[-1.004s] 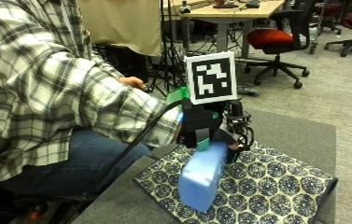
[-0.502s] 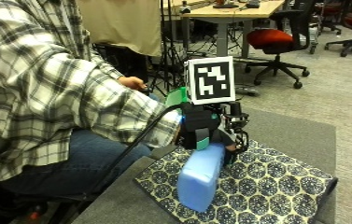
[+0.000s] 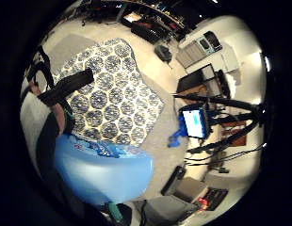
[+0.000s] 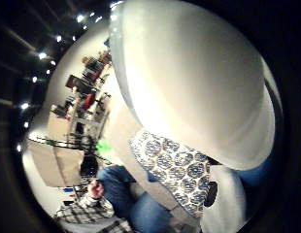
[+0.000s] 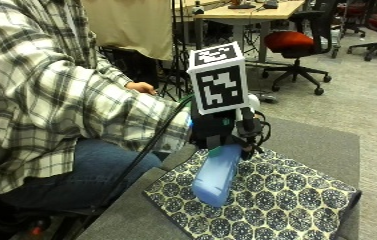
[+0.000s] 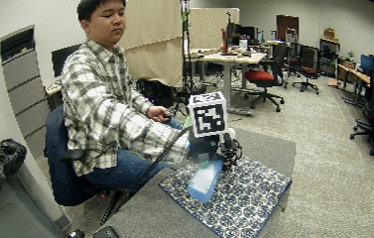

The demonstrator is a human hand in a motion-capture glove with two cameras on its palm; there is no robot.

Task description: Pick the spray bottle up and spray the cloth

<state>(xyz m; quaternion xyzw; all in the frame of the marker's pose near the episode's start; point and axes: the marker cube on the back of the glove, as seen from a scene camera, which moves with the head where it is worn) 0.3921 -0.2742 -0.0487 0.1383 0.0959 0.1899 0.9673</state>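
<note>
Grey table (image 5: 308, 145) carries a patterned cloth (image 5: 281, 200) near its front edge; gloved right hand (image 5: 224, 135) grips a blue spray bottle (image 5: 216, 175), fingers curled round it, tilted above the cloth.

My right hand (image 5: 224, 134) hangs out in front of me over the table, forearm stretched forward, fingers curled round the bottle (image 5: 216, 175). My bare left hand (image 5: 141, 88) rests by my lap.
</note>
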